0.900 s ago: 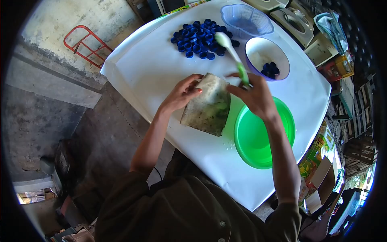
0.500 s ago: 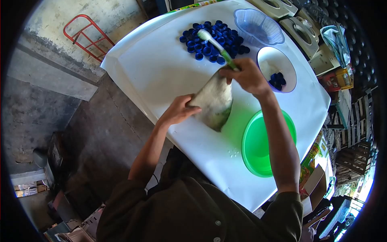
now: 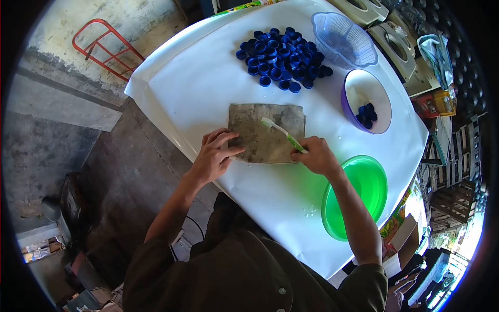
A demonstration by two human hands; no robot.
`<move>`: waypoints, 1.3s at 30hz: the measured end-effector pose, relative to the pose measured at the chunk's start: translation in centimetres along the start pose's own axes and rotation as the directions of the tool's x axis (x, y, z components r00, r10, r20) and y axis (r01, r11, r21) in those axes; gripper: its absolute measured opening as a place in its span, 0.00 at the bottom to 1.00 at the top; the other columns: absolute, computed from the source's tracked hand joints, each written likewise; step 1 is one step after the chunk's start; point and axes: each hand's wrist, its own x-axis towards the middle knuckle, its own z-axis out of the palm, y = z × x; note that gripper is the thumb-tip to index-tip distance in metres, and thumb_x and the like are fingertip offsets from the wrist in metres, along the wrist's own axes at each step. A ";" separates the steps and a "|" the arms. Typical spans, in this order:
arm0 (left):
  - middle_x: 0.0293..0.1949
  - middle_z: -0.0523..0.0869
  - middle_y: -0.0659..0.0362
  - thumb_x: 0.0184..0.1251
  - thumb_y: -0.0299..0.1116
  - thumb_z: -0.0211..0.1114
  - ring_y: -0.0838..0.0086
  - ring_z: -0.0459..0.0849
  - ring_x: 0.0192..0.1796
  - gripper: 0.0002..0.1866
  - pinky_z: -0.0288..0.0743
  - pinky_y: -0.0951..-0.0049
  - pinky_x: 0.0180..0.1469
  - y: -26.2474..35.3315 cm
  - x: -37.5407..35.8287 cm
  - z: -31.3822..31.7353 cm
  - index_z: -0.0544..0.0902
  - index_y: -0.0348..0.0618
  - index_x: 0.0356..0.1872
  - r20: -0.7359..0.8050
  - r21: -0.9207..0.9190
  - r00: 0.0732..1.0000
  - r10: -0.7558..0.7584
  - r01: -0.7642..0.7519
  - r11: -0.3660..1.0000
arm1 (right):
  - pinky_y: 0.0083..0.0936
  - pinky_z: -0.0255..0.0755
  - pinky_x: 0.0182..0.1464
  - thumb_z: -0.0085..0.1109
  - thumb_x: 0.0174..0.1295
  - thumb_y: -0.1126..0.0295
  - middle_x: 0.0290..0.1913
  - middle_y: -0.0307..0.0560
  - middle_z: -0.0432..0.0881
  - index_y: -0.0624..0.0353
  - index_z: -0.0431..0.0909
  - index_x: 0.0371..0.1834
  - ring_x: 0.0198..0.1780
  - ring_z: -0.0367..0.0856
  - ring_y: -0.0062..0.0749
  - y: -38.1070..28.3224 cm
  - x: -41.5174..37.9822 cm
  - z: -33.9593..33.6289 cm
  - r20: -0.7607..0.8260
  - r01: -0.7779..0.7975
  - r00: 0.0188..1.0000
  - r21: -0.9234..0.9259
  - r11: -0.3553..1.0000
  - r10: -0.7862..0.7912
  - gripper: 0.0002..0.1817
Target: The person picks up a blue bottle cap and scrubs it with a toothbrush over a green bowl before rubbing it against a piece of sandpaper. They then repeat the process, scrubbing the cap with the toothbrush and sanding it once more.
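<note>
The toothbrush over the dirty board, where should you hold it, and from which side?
Best by the green handle, coming from the person's right, as the right hand does. The toothbrush slants across the board: its white head points away to the left, and its handle end points toward that hand. The long, thin handle should suit thumb and fingers, leaving the head free.

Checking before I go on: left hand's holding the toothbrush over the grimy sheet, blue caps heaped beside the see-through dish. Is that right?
Not the left hand: the head view shows the right hand holding the toothbrush. The rest stands: the toothbrush is over the grimy sheet, and the blue caps are heaped beside the see-through dish.
</note>
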 end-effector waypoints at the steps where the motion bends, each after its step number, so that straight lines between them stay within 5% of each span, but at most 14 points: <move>1: 0.62 0.78 0.61 0.46 0.17 0.71 0.61 0.70 0.70 0.25 0.63 0.56 0.70 -0.5 -0.4 0.1 0.92 0.57 0.47 -0.011 -0.042 1.000 0.015 -0.016 0.999 | 0.36 0.79 0.46 0.67 0.56 0.66 0.30 0.54 0.88 0.60 0.89 0.37 0.34 0.88 0.43 -0.2 -0.4 0.3 -0.011 -0.025 1.000 -0.003 1.000 0.025 0.11; 6: 0.58 0.78 0.62 0.46 0.19 0.73 0.60 0.70 0.67 0.22 0.61 0.56 0.70 -1.8 -1.4 -0.3 0.93 0.57 0.43 -0.042 -0.107 0.998 0.045 -0.050 0.993 | 0.41 0.78 0.47 0.66 0.58 0.67 0.30 0.59 0.86 0.60 0.87 0.41 0.37 0.87 0.51 -0.3 -1.6 1.5 -0.096 -0.073 0.992 0.115 0.991 0.084 0.11; 8: 0.57 0.78 0.61 0.45 0.20 0.73 0.58 0.70 0.65 0.21 0.61 0.56 0.69 -1.7 -1.2 -1.2 0.93 0.57 0.42 -0.029 -0.077 0.998 0.048 -0.050 0.996 | 0.38 0.78 0.44 0.66 0.58 0.68 0.30 0.55 0.87 0.60 0.87 0.44 0.34 0.87 0.46 -0.3 -2.2 2.4 -0.108 -0.085 0.990 0.080 0.993 0.093 0.12; 12: 0.58 0.76 0.60 0.46 0.21 0.71 0.57 0.68 0.66 0.20 0.61 0.55 0.68 -1.5 -0.7 -2.9 0.93 0.56 0.41 0.128 -0.054 0.991 0.028 -0.021 0.998 | 0.40 0.77 0.42 0.67 0.60 0.68 0.31 0.58 0.86 0.61 0.86 0.44 0.33 0.86 0.52 -2.1 -3.8 4.0 -0.138 -0.132 0.983 -0.089 0.987 0.119 0.12; 19: 0.54 0.79 0.58 0.55 0.21 0.67 0.58 0.73 0.62 0.14 0.67 0.57 0.65 -2.5 2.9 -5.7 0.91 0.48 0.41 0.230 -0.220 0.972 0.052 0.000 0.975 | 0.44 0.76 0.36 0.67 0.63 0.67 0.27 0.62 0.83 0.63 0.84 0.44 0.30 0.84 0.58 -4.0 -6.5 4.5 -0.269 -0.144 0.953 0.008 0.989 0.141 0.12; 23: 0.43 0.85 0.57 0.62 0.21 0.66 0.61 0.82 0.48 0.11 0.77 0.62 0.51 -3.2 8.5 -5.5 0.88 0.44 0.44 -0.063 -0.260 0.994 0.089 -0.103 0.960 | 0.34 0.74 0.31 0.70 0.63 0.69 0.27 0.58 0.84 0.66 0.83 0.48 0.25 0.83 0.45 -4.7 -8.2 5.1 -0.427 0.021 0.902 0.176 0.984 0.057 0.15; 26: 0.38 0.87 0.57 0.62 0.23 0.68 0.61 0.84 0.42 0.10 0.78 0.63 0.44 -2.6 14.4 -4.5 0.88 0.43 0.44 -0.252 -0.383 0.967 -0.034 -0.067 0.921 | 0.31 0.73 0.29 0.70 0.63 0.69 0.24 0.54 0.84 0.66 0.83 0.52 0.23 0.82 0.34 -5.1 -10.1 4.5 -0.425 -0.072 0.877 0.345 0.936 0.224 0.17; 28: 0.39 0.88 0.58 0.62 0.22 0.69 0.70 0.84 0.45 0.10 0.76 0.68 0.44 -2.0 18.0 -3.3 0.88 0.44 0.44 -0.238 -0.384 0.965 -0.108 0.008 0.923 | 0.27 0.71 0.28 0.69 0.63 0.71 0.23 0.50 0.83 0.66 0.83 0.55 0.23 0.80 0.28 -5.2 -11.7 3.7 -0.438 -0.110 0.845 0.420 0.901 0.307 0.18; 34: 0.42 0.85 0.56 0.57 0.34 0.76 0.58 0.77 0.51 0.14 0.70 0.54 0.58 -1.7 23.2 1.8 0.88 0.47 0.45 -0.222 0.086 0.975 0.025 -0.006 0.996 | 0.20 0.62 0.25 0.63 0.66 0.75 0.19 0.39 0.77 0.66 0.82 0.57 0.21 0.72 0.17 -2.1 -16.3 3.6 -0.555 -0.077 0.690 0.581 0.810 0.464 0.16; 39: 0.45 0.87 0.57 0.54 0.33 0.77 0.57 0.78 0.53 0.16 0.70 0.53 0.60 -1.6 23.1 2.9 0.88 0.47 0.45 -0.217 0.204 0.976 -0.008 0.054 0.978 | 0.19 0.54 0.24 0.61 0.71 0.70 0.18 0.35 0.74 0.69 0.81 0.57 0.20 0.66 0.14 0.8 -20.0 4.2 -0.597 -0.054 0.615 0.619 0.783 0.514 0.16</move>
